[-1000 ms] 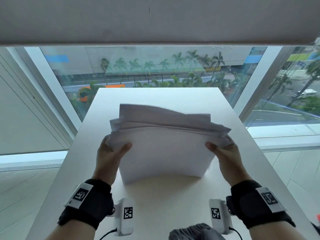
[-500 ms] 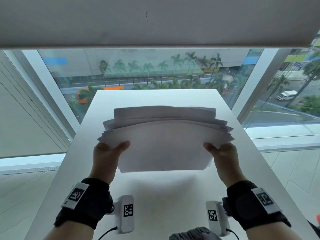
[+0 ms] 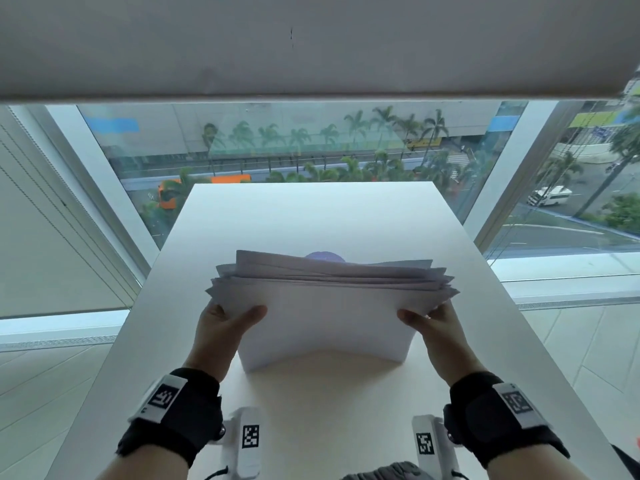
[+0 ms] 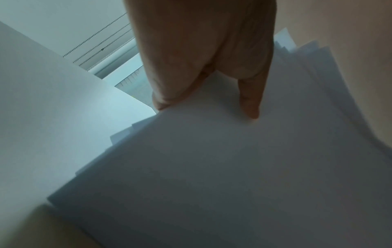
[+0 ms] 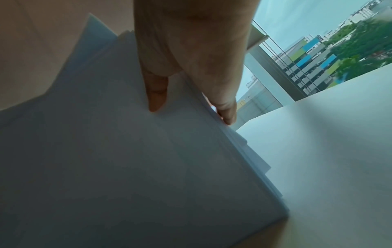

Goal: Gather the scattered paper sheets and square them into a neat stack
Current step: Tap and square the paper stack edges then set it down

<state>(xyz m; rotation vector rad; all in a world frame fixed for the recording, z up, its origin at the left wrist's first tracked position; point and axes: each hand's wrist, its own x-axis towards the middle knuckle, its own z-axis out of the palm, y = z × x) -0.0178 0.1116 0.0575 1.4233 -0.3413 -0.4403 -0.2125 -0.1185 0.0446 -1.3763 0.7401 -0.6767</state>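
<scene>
A bundle of white paper sheets (image 3: pixel 329 317) stands upright on its lower edge on the white table (image 3: pixel 311 216), bowed slightly, with its top edges fanned and uneven. My left hand (image 3: pixel 228 323) grips the bundle's left side, thumb on the near face and fingers hidden behind. My right hand (image 3: pixel 433 323) grips the right side the same way. In the left wrist view the thumb presses the sheets (image 4: pixel 212 167) beside my left hand (image 4: pixel 203 67). In the right wrist view my right hand (image 5: pixel 191 67) pinches the sheets (image 5: pixel 127 167) near their staggered right edges.
The table reaches out to a large window (image 3: pixel 294 143) with the street far below. A small purple shape (image 3: pixel 323 257) peeks over the top of the sheets. A lowered blind (image 3: pixel 52 237) hangs at the left. Tiled floor lies on both sides of the table.
The bundle was lifted off the table half a second ago and has come back down; its lower edge now rests on the table again. Both hands kept their grip.
</scene>
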